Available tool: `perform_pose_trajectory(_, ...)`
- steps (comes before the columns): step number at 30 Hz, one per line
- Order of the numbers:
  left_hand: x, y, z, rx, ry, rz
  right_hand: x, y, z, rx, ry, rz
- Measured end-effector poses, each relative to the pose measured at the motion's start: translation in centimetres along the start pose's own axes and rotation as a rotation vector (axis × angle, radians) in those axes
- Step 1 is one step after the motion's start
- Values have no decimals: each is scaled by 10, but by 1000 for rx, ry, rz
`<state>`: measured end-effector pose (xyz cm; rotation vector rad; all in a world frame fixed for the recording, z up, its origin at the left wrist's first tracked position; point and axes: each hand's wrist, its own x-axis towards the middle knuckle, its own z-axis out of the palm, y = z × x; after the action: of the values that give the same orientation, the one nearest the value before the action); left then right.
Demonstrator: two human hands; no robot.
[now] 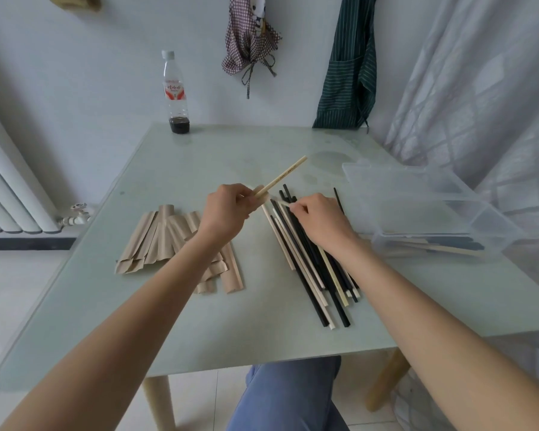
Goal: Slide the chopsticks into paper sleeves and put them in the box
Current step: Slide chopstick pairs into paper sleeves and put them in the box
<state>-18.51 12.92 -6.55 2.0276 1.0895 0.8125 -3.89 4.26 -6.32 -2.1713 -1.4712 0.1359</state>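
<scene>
A fan of brown paper sleeves (175, 247) lies at the left of a pale table (199, 331). Above them the left hand (227, 209) grips one light chopstick (282, 175), tip angled up and right. The right hand (319, 220) pinches the end of another from the loose chopstick pile (308, 269) — black and pale mixed. Far right sits a clear plastic box (423, 209), some chopsticks inside.

the bottle (175, 94) label's red print is too blurred to read.

Pale green glass desk (199, 321); tan kraft paper sleeves (156, 244) at centre left; black and cream chopsticks (308, 269) mixed; dark green pinstriped apron (349, 66) and red-checked cloth (249, 42) along the top.
</scene>
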Motion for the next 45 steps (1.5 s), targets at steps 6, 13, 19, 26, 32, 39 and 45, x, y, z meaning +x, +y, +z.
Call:
perform_pose_trajectory(6,-11,-4,-9,-4,32,-22,-22,1,-19,-8,2,1)
perform_pose_trajectory(13,-24,-7,-20,165,3,-61,-40,-3,-37,-44,124,-103)
perform_pose_trajectory(19,-32,-5,-30,168,-32,-43,-48,1,-42,-120,190,-206)
perform_pose_trajectory(26,-39,11,-29,171,-133,91,-46,6,-42,-179,208,-198)
perform_pose_trajectory(32,-34,8,-33,166,-202,134,-47,12,-42,-209,198,-164)
perform_pose_trajectory(39,-34,11,-29,204,-203,175,-44,11,-38,-187,151,-174)
perform_pose_trajectory(45,-36,12,-28,229,-188,171,-42,13,-25,-52,225,-129)
